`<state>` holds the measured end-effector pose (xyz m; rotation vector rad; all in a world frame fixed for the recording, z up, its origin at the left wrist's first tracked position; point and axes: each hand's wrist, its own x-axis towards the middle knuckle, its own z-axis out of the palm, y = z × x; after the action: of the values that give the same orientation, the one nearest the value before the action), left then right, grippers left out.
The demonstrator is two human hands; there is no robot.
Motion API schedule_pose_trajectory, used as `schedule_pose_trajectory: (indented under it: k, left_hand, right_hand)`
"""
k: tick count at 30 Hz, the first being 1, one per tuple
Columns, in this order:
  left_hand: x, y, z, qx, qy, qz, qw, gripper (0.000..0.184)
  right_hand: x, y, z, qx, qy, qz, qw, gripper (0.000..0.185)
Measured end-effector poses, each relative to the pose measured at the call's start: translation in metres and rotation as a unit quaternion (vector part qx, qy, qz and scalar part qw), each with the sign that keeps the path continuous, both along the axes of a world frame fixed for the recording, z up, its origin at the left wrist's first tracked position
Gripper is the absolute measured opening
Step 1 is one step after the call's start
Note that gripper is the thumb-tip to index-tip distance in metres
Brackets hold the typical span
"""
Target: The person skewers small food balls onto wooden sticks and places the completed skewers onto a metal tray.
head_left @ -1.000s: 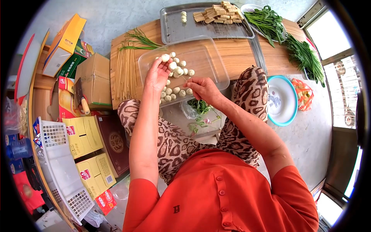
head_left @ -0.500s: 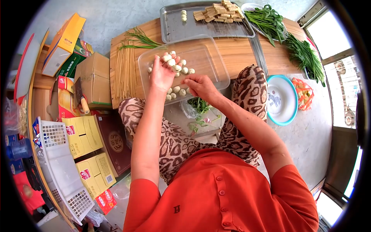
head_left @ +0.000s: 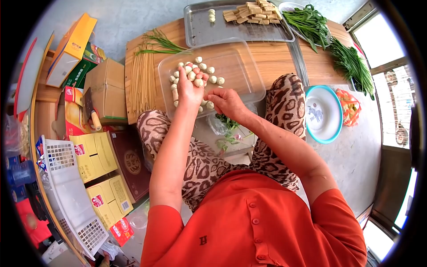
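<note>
Pale round balls (head_left: 211, 70) lie loose in a clear plastic tub (head_left: 244, 66) at the wooden table's near edge. Over the tub, my left hand (head_left: 190, 89) is palm up with a couple of the balls (head_left: 191, 76) resting at its fingers. Close beside it on the right, my right hand (head_left: 226, 102) has its fingers pinched together near the left palm; a thin stick seems to be between them, though it is hard to make out. Behind the tub, a metal tray (head_left: 200, 33) bears a few skewered balls (head_left: 211, 16) and a pile of skewered tan rolls (head_left: 251, 12).
Bamboo sticks (head_left: 141, 82) and green stalks (head_left: 162, 43) lie left of the tub. Leafy greens (head_left: 309, 26) fill a plate at the back right. A blue-rimmed basin (head_left: 324, 115) stands at the right, cartons (head_left: 106, 89) at the left.
My left hand has moved slightly right and down toward the right hand, and its fingers have spread lower over the balls. My right hand has stayed almost in place, its fingers still pinched.
</note>
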<state>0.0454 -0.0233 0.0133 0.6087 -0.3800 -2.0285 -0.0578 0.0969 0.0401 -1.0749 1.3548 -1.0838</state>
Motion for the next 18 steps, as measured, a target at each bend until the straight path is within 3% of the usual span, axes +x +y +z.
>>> schedule_pose_trajectory:
  k: [18]
  left_hand:
    - [-0.006,0.011,0.002,-0.013,-0.019,-0.004,1.0,0.034]
  right_hand:
    - [-0.001,-0.007,-0.006,-0.003,0.024,-0.018,1.0,0.019]
